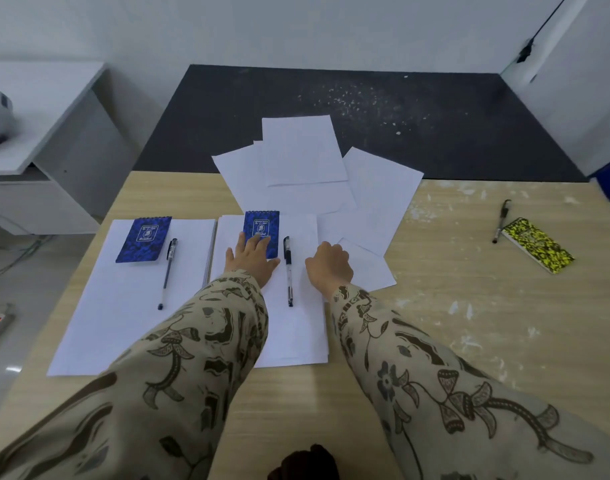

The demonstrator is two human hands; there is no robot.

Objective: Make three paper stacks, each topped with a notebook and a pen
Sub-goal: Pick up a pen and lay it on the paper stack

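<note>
While the left hand [253, 259] presses a notebook [262, 226], the right hand [329, 263] curls.

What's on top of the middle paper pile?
A blue notebook and a pen. The left hand lies on the notebook's lower part, and the sleeve covers some of the pile.

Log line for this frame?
done: two of three | left hand: on middle blue notebook | right hand: curled on loose sheets | yellow notebook, third pen: unstacked

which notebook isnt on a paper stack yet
The yellow notebook, lying directly on the table at the right beside a pen. Both blue notebooks sit on paper stacks.
</note>
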